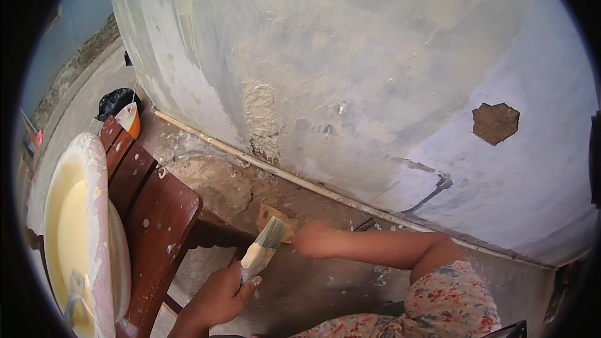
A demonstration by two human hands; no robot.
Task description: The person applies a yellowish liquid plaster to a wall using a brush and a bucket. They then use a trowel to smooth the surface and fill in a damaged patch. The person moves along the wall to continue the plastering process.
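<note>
My left hand [219,297] is closed around a paintbrush [255,256], held upward with its bristles coated in pale paint. My right hand [313,241] is at the end of a bent forearm, low in front of the wall; its fingers are hidden. To the left, a large paint-smeared basin [99,181] holds cream paint [72,225], with a blurred pale tool [78,300] inside. The basin rests by a reddish-brown wooden piece of furniture [164,203] spattered with paint. Ahead rises a patchy wall [388,44], partly covered in cream paint.
A pale pipe [300,181] runs along the foot of the wall. Farther off are an orange container [133,124] and a black plastic bag [116,102]. A brown flat scrap [275,219] lies on the stained ground. The wall has a brown bare patch [495,123].
</note>
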